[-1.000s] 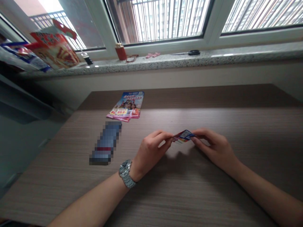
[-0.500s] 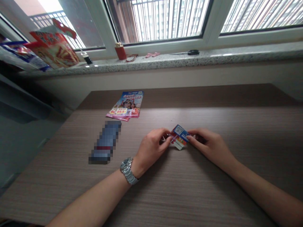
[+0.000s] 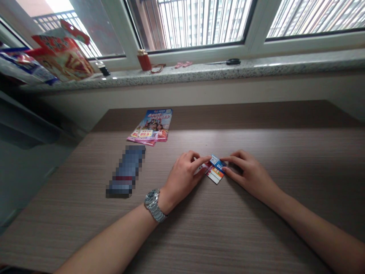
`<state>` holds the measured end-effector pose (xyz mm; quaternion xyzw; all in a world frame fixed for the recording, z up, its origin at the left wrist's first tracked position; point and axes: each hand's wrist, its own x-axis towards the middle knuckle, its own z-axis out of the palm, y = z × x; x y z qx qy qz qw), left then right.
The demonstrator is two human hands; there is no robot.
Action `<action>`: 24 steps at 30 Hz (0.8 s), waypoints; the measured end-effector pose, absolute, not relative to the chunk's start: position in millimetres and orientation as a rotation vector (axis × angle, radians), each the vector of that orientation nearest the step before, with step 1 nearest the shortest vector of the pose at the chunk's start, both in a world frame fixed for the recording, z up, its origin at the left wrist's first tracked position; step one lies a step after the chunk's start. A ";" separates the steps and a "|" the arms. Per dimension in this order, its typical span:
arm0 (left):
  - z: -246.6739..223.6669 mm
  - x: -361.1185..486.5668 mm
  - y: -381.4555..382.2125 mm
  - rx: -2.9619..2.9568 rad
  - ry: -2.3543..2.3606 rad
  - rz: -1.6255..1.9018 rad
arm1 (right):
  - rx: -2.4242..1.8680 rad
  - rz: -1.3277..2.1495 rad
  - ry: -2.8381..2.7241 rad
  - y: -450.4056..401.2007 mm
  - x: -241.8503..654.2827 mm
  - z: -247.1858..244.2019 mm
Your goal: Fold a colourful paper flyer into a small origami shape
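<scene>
A small folded paper (image 3: pixel 216 171) in blue, white and orange, with a QR code on it, is at the middle of the wooden table (image 3: pixel 182 236). On its left side my left hand (image 3: pixel 185 175) grips it between thumb and fingers; a silver watch (image 3: pixel 154 205) is on that wrist. The right side of the paper is pinched by my right hand (image 3: pixel 251 171), its index finger along the upper edge. Fingers of both hands hide parts of the paper.
Printed flyers (image 3: pixel 152 127) lie in a stack at the back left, with a pixelated dark object (image 3: pixel 126 171) in front of them. On the windowsill (image 3: pixel 199 76) stand snack bags (image 3: pixel 64 55), a red lighter-like item (image 3: pixel 144 60) and scissors (image 3: pixel 233 61).
The paper has come down slightly toward me and looks flatter. My left index finger has stretched out over its upper left corner, and my right hand has shifted a little left.
</scene>
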<state>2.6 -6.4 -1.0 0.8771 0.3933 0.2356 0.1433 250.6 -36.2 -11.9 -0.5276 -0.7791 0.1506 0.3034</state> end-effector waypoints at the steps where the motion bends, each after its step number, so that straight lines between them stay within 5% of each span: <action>1: -1.1 2.7 -6.4 2.556 1.115 0.667 | -1.394 0.396 -2.066 -36.1 250.4 -11.7; 24: -2.8 4.8 -5.7 2.606 1.038 0.636 | -1.387 0.619 -2.003 -33.1 252.2 -10.4</action>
